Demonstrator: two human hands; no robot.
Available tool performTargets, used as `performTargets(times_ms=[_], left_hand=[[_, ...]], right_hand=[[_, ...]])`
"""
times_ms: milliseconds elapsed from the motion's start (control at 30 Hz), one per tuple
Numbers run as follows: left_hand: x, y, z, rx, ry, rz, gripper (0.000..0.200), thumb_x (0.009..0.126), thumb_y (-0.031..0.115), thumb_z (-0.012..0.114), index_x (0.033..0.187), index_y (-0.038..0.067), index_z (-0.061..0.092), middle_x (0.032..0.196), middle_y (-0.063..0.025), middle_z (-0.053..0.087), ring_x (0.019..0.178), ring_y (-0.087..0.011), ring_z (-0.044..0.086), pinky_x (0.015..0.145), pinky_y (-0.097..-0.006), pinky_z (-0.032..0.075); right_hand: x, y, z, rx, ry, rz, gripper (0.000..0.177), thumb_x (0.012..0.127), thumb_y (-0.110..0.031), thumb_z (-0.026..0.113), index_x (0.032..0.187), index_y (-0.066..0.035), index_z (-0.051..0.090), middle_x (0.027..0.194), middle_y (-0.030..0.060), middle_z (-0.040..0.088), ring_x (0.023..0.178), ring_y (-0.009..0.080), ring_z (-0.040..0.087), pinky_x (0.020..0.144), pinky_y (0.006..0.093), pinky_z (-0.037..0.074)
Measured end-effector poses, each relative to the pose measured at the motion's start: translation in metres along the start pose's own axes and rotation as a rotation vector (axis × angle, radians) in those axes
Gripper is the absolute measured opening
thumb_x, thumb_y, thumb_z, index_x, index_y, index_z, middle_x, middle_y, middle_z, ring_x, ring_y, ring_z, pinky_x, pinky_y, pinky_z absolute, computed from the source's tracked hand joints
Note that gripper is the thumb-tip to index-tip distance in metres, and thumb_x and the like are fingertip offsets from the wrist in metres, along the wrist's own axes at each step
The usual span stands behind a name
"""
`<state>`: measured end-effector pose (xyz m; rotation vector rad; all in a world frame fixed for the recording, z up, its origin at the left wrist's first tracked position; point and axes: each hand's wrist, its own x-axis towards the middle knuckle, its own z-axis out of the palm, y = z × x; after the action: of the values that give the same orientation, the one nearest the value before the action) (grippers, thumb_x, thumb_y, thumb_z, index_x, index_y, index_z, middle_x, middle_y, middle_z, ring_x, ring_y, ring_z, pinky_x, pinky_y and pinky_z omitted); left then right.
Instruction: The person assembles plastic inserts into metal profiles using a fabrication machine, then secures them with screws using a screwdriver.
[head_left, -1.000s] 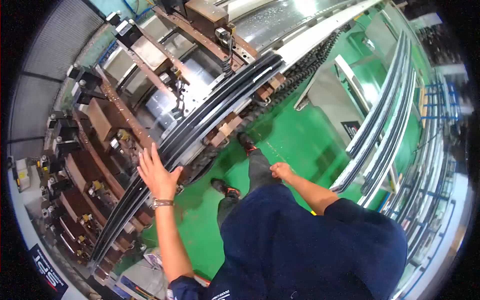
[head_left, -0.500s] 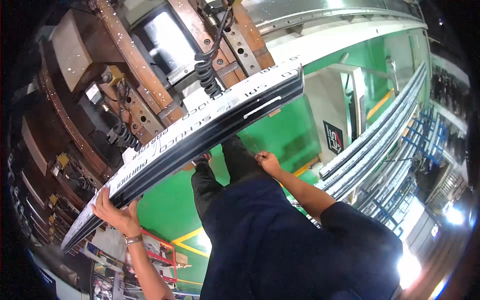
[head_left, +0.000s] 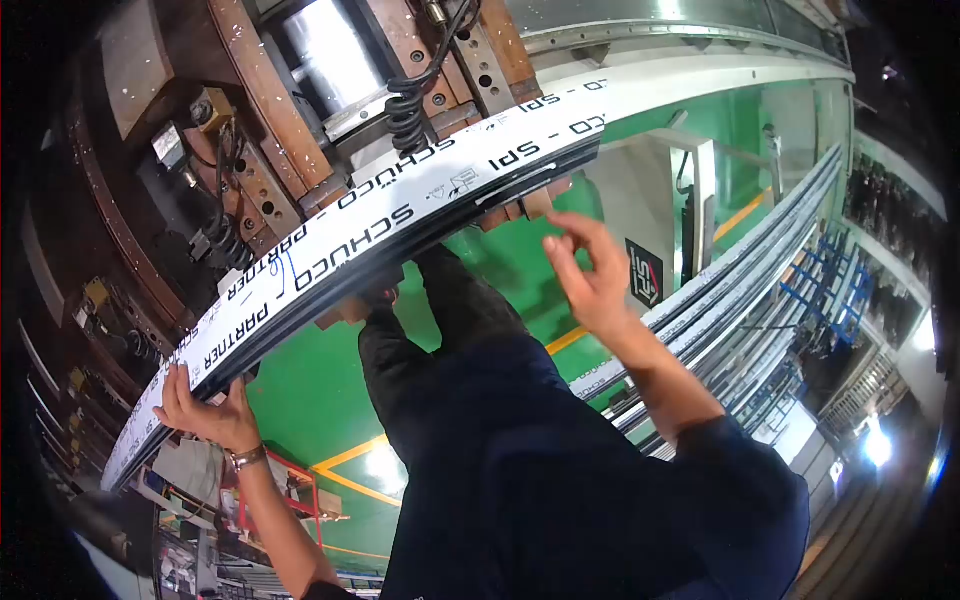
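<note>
A long window-frame profile (head_left: 330,262) with white printed film on top and a dark front edge lies across the machine in front of me. My left hand (head_left: 208,410) grips its left part, fingers on the film and thumb on the underside. Near the profile's right end, my right hand (head_left: 592,272) is in the air, apart from it, with thumb and fingers spread and nothing held. A short white strip (head_left: 500,192) shows along the dark edge close to that end.
Brown machine rails (head_left: 270,100) with clamp blocks and a coiled black cable (head_left: 405,112) stand behind the profile. On the right, several long profiles (head_left: 745,265) rest near a blue rack (head_left: 845,285). A red cart (head_left: 318,490) stands at lower left on green floor.
My right hand has risen from beside my leg toward the profile's right end, and its fingers have opened. The profile's film-covered top has turned more toward me. My left hand keeps its grip.
</note>
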<state>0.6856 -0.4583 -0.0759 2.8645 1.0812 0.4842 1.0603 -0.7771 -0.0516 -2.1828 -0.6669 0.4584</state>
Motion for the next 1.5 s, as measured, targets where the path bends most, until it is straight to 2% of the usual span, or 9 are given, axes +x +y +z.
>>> performTargets(times_ms=[200, 300, 633, 733, 933, 1033, 1267, 1367, 1500], left_hand=[[0.000, 0.001, -0.004, -0.009, -0.024, -0.036, 0.078, 0.066, 0.028, 0.087, 0.134, 0.011, 0.053, 0.136, -0.0083, 0.056, 0.133, -0.0259, 0.047, 0.120, -0.0568, 0.007], [-0.002, -0.007, -0.002, -0.007, -0.030, -0.016, 0.078, 0.074, 0.049, 0.083, 0.136, 0.011, 0.054, 0.138, -0.0078, 0.056, 0.134, -0.0269, 0.046, 0.120, -0.0569, 0.006], [0.000, -0.006, -0.001, -0.002, -0.008, 0.000, 0.078, 0.076, 0.054, 0.080, 0.136, 0.011, 0.054, 0.136, -0.0080, 0.057, 0.133, -0.0275, 0.047, 0.120, -0.0572, 0.007], [0.001, -0.008, -0.002, 0.017, -0.024, -0.003, 0.079, 0.076, 0.056, 0.079, 0.136, 0.011, 0.054, 0.136, -0.0091, 0.056, 0.132, -0.0282, 0.047, 0.120, -0.0575, 0.008], [0.013, -0.004, -0.010, 0.012, -0.115, 0.004, 0.081, 0.071, 0.048, 0.082, 0.136, 0.010, 0.053, 0.135, -0.0113, 0.056, 0.132, -0.0307, 0.047, 0.119, -0.0589, 0.010], [0.017, -0.001, -0.010, 0.028, -0.107, 0.015, 0.082, 0.070, 0.045, 0.082, 0.137, 0.010, 0.052, 0.134, -0.0116, 0.056, 0.131, -0.0318, 0.047, 0.119, -0.0592, 0.011], [0.020, 0.000, -0.012, 0.054, -0.142, 0.004, 0.085, 0.061, 0.025, 0.086, 0.137, 0.010, 0.051, 0.134, -0.0104, 0.056, 0.131, -0.0319, 0.046, 0.119, -0.0589, 0.014], [0.023, 0.003, -0.011, 0.065, -0.135, -0.001, 0.085, 0.057, 0.019, 0.085, 0.135, 0.012, 0.051, 0.133, -0.0070, 0.056, 0.130, -0.0296, 0.048, 0.120, -0.0583, 0.015], [0.027, 0.005, -0.013, 0.072, -0.153, -0.017, 0.085, 0.056, 0.017, 0.086, 0.134, 0.012, 0.052, 0.132, -0.0065, 0.056, 0.131, -0.0288, 0.047, 0.120, -0.0585, 0.016]], right_hand=[[0.045, -0.005, -0.002, -0.263, -0.162, -0.231, 0.026, 0.087, -0.011, 0.072, 0.112, -0.007, 0.070, 0.090, 0.0093, 0.072, 0.074, 0.0274, 0.067, 0.067, 0.0363, 0.052], [0.051, -0.009, -0.001, -0.326, -0.214, -0.264, 0.026, 0.087, -0.012, 0.072, 0.113, -0.007, 0.070, 0.089, 0.0107, 0.072, 0.072, 0.0263, 0.066, 0.067, 0.0356, 0.052], [0.052, -0.005, 0.005, -0.265, -0.143, -0.252, 0.013, 0.088, -0.013, 0.071, 0.099, -0.007, 0.070, 0.080, 0.0107, 0.069, 0.068, 0.0253, 0.067, 0.064, 0.0354, 0.052], [0.045, -0.010, 0.006, -0.078, -0.144, -0.078, 0.014, 0.092, -0.014, 0.071, 0.103, -0.006, 0.068, 0.074, 0.0076, 0.066, 0.059, 0.0187, 0.061, 0.056, 0.0304, 0.048], [0.027, -0.053, 0.003, 0.770, -0.260, 0.624, 0.037, 0.099, -0.017, 0.062, 0.130, 0.001, 0.055, 0.066, 0.0043, 0.059, 0.053, 0.0104, 0.051, 0.048, 0.0220, 0.038], [0.028, -0.071, -0.002, 1.045, -0.217, 0.812, 0.042, 0.100, -0.019, 0.057, 0.136, 0.002, 0.051, 0.071, 0.0112, 0.063, 0.055, 0.0127, 0.053, 0.051, 0.0239, 0.040], [0.047, -0.066, -0.001, 1.514, -0.298, 0.878, 0.015, 0.097, -0.024, 0.058, 0.103, -0.011, 0.056, 0.092, 0.0120, 0.069, 0.067, 0.0161, 0.055, 0.066, 0.0308, 0.045], [0.048, -0.062, -0.005, 1.580, -0.271, 0.947, 0.016, 0.095, -0.023, 0.059, 0.104, -0.010, 0.057, 0.088, 0.0094, 0.067, 0.065, 0.0153, 0.053, 0.063, 0.0300, 0.043], [0.047, -0.071, -0.009, 1.536, -0.216, 0.952, 0.037, 0.094, -0.016, 0.056, 0.125, 0.002, 0.055, 0.085, 0.0059, 0.060, 0.060, 0.0117, 0.043, 0.058, 0.0262, 0.037]])
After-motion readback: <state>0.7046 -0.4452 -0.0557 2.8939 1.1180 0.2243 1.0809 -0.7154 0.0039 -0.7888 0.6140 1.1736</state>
